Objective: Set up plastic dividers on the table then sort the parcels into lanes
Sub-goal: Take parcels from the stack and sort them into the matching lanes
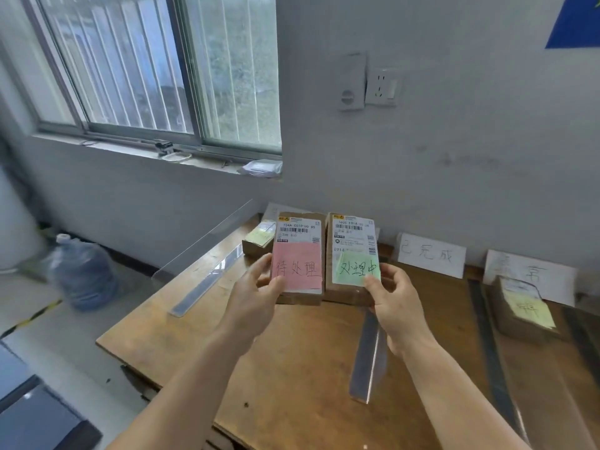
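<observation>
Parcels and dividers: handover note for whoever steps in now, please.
Left hand: holds the parcel with the pink note, raised above the table.
Right hand: holds the parcel with the green note, raised beside the first.
Done: clear dividers stand on the table, one at the left edge, one in the middle, more at right. One parcel with a yellow note lies in a right lane under a paper sign; another small parcel sits at the back left.
Left: put both held parcels in their lanes.
</observation>
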The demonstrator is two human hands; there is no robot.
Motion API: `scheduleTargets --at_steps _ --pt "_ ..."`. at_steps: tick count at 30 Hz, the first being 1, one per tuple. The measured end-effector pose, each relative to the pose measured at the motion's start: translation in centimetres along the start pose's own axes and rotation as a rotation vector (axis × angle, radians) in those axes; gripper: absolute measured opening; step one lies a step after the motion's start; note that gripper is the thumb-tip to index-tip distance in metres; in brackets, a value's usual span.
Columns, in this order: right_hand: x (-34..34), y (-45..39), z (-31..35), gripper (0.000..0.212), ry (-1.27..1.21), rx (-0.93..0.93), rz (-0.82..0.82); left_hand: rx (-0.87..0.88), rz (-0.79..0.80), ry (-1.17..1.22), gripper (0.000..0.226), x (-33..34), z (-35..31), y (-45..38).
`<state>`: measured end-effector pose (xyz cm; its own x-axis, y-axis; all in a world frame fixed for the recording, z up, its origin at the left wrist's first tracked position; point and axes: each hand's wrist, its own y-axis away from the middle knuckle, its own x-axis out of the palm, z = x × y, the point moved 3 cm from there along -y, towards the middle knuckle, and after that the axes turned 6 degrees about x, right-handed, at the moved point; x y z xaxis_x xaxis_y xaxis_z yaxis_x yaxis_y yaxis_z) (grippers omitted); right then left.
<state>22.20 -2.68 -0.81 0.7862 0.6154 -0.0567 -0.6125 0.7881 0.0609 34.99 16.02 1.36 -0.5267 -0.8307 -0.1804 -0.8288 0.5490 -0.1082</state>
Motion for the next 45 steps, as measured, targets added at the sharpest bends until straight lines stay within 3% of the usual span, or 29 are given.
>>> scheduleTargets --at_steps 6,12,19,27,31,34,39,42,45 --pt "5.2 -6.3 -2.3 0.037 0.027 0.126 -0.063 -0.053 -0.058 -0.047 0.042 -3.9 1.8 -6.4" --pt "8.8 -9.2 -7.2 0.041 0.221 0.336 -0.134 -0.118 -0.105 -0.021 0.044 -6.5 4.6 -10.2" --pt "11.9 -9.3 -11.2 0.047 0.317 0.515 -0.144 -0.168 -0.046 -0.012 0.046 -8.1 7.8 -14.3" --pt "14.6 -9.1 -11.6 0.053 0.321 0.596 -0.296 -0.24 0.111 0.008 0.044 -9.3 10.8 -18.6" --pt "15.3 -9.4 -9.1 0.054 0.344 0.48 -0.373 -0.258 0.2 0.023 0.036 -9.4 11.9 -20.2" --pt "16.4 -9.8 -5.2 0.053 0.407 0.212 -0.395 -0.256 0.248 0.014 0.035 -9.0 12.6 -21.3" --pt "22.4 -10.6 -0.2 0.065 0.774 -0.163 -0.1 -0.257 0.3 -0.064 0.045 -8.1 13.8 -23.0" --pt "25.4 -11.5 -1.0 0.056 1.076 -0.16 0.064 -0.306 0.311 -0.076 0.044 -7.5 14.8 -23.8" --pt "26.8 -12.7 -2.6 0.042 1.245 -0.09 0.119 -0.32 0.294 -0.144 0.043 -6.9 15.8 -24.7"
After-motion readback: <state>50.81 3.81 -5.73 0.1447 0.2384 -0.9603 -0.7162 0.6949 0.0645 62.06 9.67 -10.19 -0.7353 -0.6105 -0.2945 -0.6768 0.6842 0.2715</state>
